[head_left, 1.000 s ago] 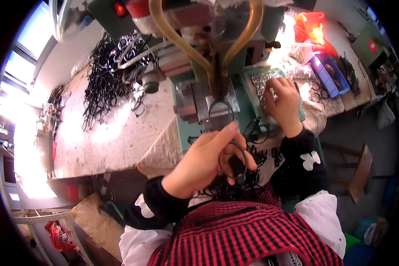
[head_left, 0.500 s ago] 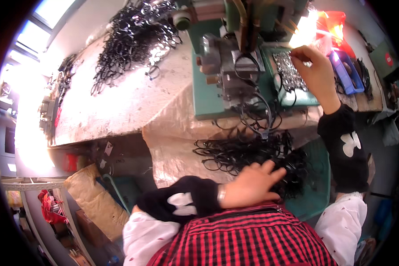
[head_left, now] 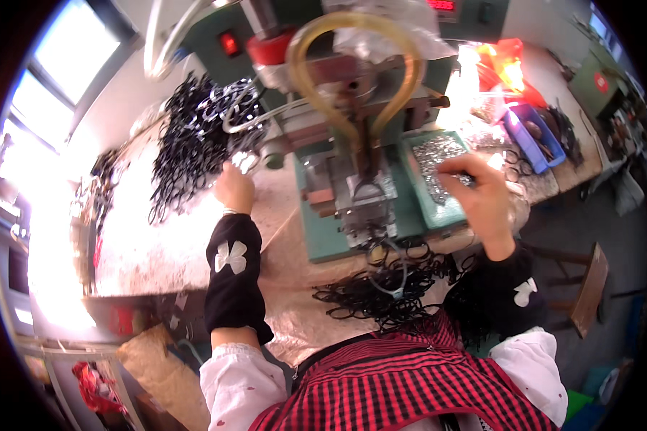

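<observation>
My left hand (head_left: 235, 189) reaches forward to the near right edge of a heap of black looped bands (head_left: 190, 136) on the table. Its fingers look curled and are mostly hidden behind the back of the hand, by a bright shiny spot. My right hand (head_left: 483, 201) hovers over a green tray (head_left: 442, 217) of small silver metal pieces (head_left: 433, 161). Its thumb and forefinger are pinched together, and whatever lies between them is too small to make out. Between my hands stands a green press machine (head_left: 366, 194), with a loop hanging at its front.
More black loops (head_left: 381, 294) lie at the table's front edge, above my lap. A blue bin (head_left: 535, 140) and a red bag (head_left: 507, 72) stand at the right. A yellowish hose (head_left: 352, 21) arches over the machine. A wooden stool (head_left: 588, 291) is on the floor at right.
My left hand has left the loops by my lap and gone up to the heap at far left. My right hand stays by the metal pieces. The head view has tilted upward.
</observation>
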`<state>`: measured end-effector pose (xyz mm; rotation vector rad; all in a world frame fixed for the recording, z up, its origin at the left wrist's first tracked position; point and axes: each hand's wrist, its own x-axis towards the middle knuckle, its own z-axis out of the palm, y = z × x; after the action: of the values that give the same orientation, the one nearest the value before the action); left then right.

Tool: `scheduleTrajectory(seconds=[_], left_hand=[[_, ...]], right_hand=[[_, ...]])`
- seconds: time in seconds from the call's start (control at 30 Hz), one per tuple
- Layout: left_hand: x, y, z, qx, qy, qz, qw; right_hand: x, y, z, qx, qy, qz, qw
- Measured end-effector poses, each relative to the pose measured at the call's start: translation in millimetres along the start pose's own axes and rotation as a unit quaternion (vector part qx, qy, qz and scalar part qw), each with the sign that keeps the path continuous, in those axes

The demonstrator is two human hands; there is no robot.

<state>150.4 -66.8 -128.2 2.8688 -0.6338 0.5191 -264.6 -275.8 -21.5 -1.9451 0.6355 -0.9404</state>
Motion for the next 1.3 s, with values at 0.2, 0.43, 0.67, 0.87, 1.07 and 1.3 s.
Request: scheduleTrajectory(seconds=[0.2,0.43,0.67,0.87,1.07,1.3], left_hand=[[-5.1,-19.2,13.5,0.018,0.025,0.085,0.996],[18.7,-60.4,-93.6,-0.073,0.227,0.207,0.949],[-27.1,-10.7,-171.4,-0.547,0.254,0.092,0.792],[-147.3,94.2,-184.8,-0.582,0.108,0.454,0.666],[-149.1,116.7,-193.5,-0.419,0.091,0.565,0.705],[-147.3,128.6,-182.8,-0.383,0.092,0.571,0.720]], right_hand=[[12.9,-21.1,59.5,0.171,0.022,-0.020,0.985],[8.7,-30.2,77.1,0.222,0.036,-0.015,0.974],[4.3,-56.7,77.2,0.325,0.040,0.041,0.944],[21.6,-29.9,46.2,0.051,-0.021,-0.134,0.990],[96.7,-3.9,19.9,0.032,-0.424,-0.060,0.903],[83.1,2.6,28.0,0.082,-0.349,-0.088,0.930]])
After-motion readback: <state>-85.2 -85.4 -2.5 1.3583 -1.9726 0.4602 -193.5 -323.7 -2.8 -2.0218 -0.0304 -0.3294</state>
